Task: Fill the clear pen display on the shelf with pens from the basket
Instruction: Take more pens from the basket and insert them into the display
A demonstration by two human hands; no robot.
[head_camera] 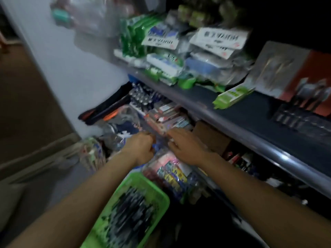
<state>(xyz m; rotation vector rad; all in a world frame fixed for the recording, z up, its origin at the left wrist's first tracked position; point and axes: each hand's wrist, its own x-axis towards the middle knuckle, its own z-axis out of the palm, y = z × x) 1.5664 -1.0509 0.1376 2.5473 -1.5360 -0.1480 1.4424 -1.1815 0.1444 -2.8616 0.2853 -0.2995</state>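
The pens (131, 210) lie heaped in the green basket (162, 193) at the near centre of the scene, between the two forearms, dark barrels pointing mostly away from the viewer. Judged from their look, they are light, stiff and smooth, apt to roll or slide off one another, so a small bundle pinched round the middle of the barrels would carry better than a single pen taken by its tip. Plastic clips and caps could snag on the basket's mesh wall, so lifting straight up seems wise. The clear pen display (157, 138) appears to be the transparent holder on the lower shelf (279, 154), just beyond the basket and right between the hands, though blur and dim light make its edges hard to trace. It is probably thin, rigid plastic, light enough to shift or tip when pushed, so steadying it by a side wall would help. Both arms reach forward from the near edge, elbows low, wrists roughly level. The left hand (141, 147) is on the left of the display with its fingers curled inward, seemingly pinching something small and dark, but what it holds I cannot tell. The right hand (186, 147) lies palm down on the display's right side, fingers (174, 136) fairly straight and slightly apart, resting on or pressing the clear plastic. Packets crowd the upper shelf far right.
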